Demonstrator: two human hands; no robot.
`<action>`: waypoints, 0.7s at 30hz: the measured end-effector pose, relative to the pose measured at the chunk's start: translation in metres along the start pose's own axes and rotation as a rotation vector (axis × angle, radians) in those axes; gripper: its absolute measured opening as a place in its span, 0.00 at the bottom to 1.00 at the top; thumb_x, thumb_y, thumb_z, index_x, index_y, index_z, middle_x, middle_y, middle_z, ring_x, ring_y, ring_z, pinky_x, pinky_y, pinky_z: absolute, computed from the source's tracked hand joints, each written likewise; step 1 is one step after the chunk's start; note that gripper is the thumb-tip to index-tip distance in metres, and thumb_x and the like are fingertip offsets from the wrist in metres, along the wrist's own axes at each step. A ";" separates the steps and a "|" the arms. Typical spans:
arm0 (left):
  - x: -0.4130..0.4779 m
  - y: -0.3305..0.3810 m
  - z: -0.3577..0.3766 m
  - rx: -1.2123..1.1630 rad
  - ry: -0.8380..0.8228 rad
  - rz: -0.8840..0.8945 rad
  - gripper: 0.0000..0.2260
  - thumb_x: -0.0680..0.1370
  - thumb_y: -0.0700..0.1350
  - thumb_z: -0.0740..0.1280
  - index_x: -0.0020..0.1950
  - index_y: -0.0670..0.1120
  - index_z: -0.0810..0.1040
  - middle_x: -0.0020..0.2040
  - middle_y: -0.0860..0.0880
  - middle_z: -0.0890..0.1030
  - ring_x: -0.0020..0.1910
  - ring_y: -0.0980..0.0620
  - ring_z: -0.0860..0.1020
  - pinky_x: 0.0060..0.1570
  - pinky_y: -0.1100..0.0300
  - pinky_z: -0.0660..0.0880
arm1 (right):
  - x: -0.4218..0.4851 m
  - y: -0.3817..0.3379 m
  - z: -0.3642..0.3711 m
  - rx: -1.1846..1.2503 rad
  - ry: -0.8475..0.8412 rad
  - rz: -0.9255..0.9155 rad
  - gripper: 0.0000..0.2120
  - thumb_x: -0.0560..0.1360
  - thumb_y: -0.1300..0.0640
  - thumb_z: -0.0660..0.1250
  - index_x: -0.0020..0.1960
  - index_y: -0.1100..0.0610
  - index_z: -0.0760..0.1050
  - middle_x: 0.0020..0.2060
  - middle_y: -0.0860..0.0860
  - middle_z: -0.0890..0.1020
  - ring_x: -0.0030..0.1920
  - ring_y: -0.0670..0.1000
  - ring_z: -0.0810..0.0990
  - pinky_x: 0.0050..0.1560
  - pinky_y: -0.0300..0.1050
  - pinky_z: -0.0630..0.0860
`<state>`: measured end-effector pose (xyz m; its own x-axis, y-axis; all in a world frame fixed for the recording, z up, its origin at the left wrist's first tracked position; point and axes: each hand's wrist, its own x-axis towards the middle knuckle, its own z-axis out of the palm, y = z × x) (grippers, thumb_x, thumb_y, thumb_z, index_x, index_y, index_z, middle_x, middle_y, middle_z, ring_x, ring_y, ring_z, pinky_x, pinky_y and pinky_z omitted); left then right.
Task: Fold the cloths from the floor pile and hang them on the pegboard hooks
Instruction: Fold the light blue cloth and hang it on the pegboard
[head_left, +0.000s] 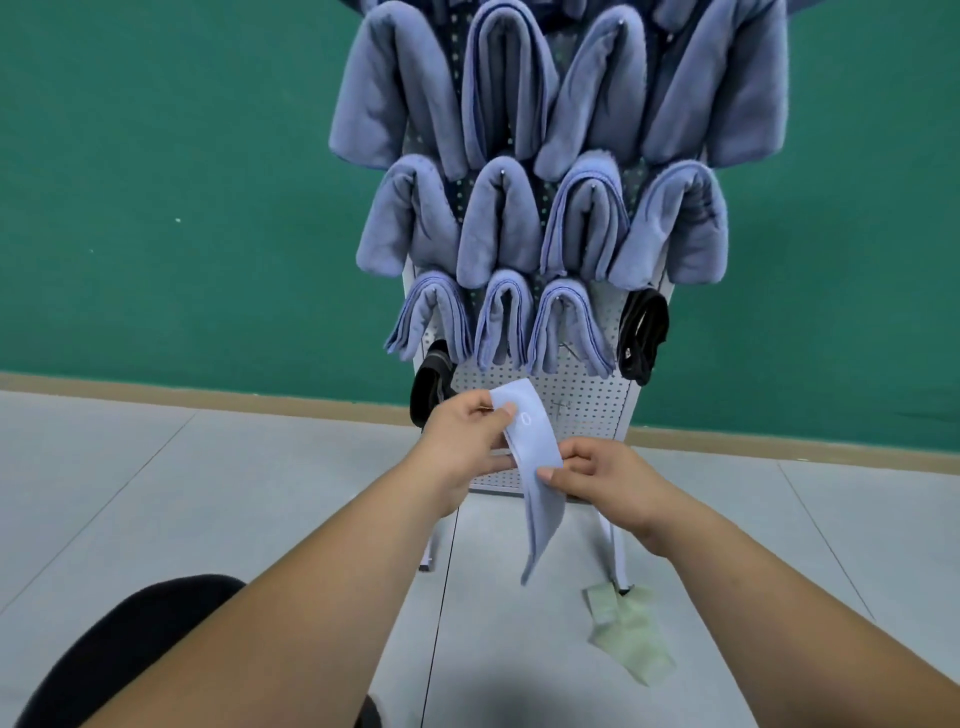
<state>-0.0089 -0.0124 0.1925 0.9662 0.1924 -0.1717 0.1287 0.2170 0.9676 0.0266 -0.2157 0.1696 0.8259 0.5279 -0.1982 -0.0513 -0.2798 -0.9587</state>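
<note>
Closest to me is a black rounded shape (130, 649) low on the left, can't tell if it's a knee or a stool. Past that, the left hand (467, 441) pinches the top end of a light blue cloth (540, 519) between thumb and fingers. The right hand (608, 483) pinches it a bit lower, so both are gripping it. The cloth is up in the air just in front of the bottom of the pegboard (587, 400), and its tail dangles loose below the hands.

My guess is they're mid-fold. The worry is that free tail: if it isn't brought up evenly, the fold comes out lopsided and could slide off a hook. The board is also packed with folded blue cloths (498, 223), plus black straps (644, 332) on the right. Reaching in could easily knock a neighbour loose. A pale green cloth (628, 639) lies on the floor (208, 493) by the stand's foot, easy to step on.
</note>
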 end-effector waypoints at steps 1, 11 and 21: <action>-0.001 -0.002 -0.002 -0.056 0.039 -0.016 0.04 0.85 0.40 0.67 0.56 0.40 0.80 0.53 0.41 0.86 0.51 0.43 0.87 0.48 0.50 0.85 | -0.002 0.003 0.003 -0.028 -0.043 0.010 0.11 0.78 0.54 0.76 0.60 0.54 0.83 0.52 0.51 0.89 0.57 0.51 0.87 0.65 0.49 0.78; -0.004 -0.033 -0.026 0.071 0.228 -0.034 0.06 0.83 0.37 0.67 0.58 0.42 0.80 0.52 0.38 0.87 0.45 0.43 0.86 0.51 0.48 0.86 | -0.004 0.028 -0.011 -0.168 0.036 0.003 0.04 0.82 0.54 0.71 0.53 0.53 0.85 0.47 0.49 0.89 0.46 0.47 0.85 0.51 0.42 0.78; 0.004 -0.061 -0.029 0.962 0.110 0.052 0.22 0.81 0.50 0.71 0.73 0.52 0.71 0.68 0.52 0.76 0.66 0.49 0.77 0.65 0.56 0.73 | 0.010 0.023 -0.013 -0.625 0.084 -0.078 0.05 0.81 0.51 0.69 0.52 0.44 0.83 0.47 0.39 0.86 0.51 0.44 0.83 0.56 0.49 0.80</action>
<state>-0.0194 0.0024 0.1274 0.9558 0.2787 -0.0936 0.2615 -0.6605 0.7038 0.0406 -0.2269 0.1486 0.8567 0.5076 -0.0918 0.3270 -0.6720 -0.6644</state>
